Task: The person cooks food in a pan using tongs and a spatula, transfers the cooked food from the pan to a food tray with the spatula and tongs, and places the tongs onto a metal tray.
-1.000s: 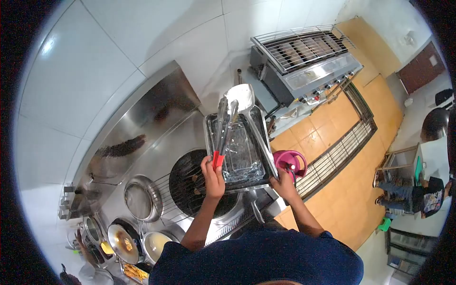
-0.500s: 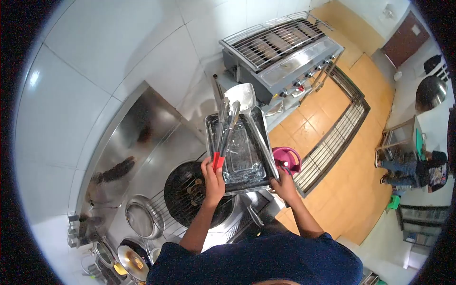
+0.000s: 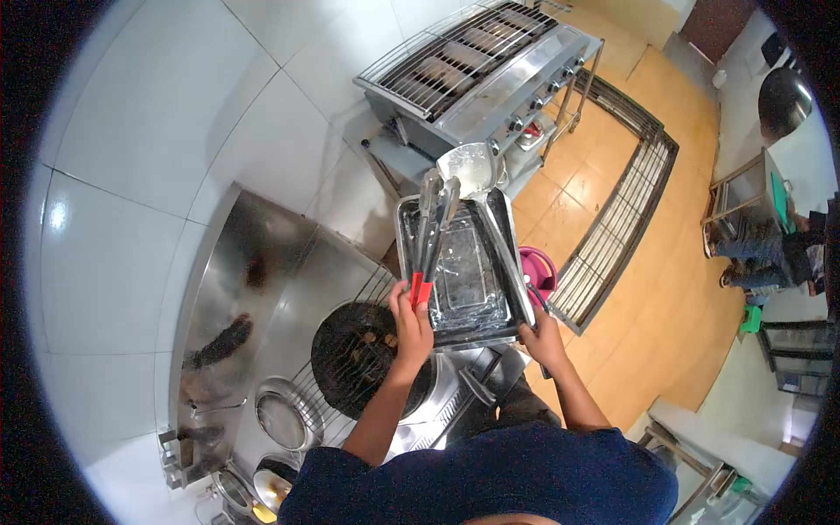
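Observation:
A dark metal tray (image 3: 464, 284) with a wet-looking, smeared bottom is held out in front of my body. My left hand (image 3: 411, 331) is closed on its left edge and on the red grips of metal tongs (image 3: 426, 234), which lie along the tray with their tips past the far rim. At the near right corner, my right hand (image 3: 544, 338) is closed around the tray edge and the handle of a wok spatula (image 3: 469, 166). The spatula's broad blade, coated with something whitish, extends beyond the far end. Some fingers are hidden under the tray.
Below left is a blackened round pan or burner (image 3: 354, 359) under a wire rack. A round strainer (image 3: 282, 418) lies beside it. Ahead stands a gas grill (image 3: 490, 74). A pink bucket (image 3: 538, 271) and a floor drain grate (image 3: 612, 236) are to the right. Another person (image 3: 752, 254) stands farther right.
My body and view have turned, so the grill sits farther up and left. The tray, tongs and spatula have shifted slightly right in view, both hands still gripping.

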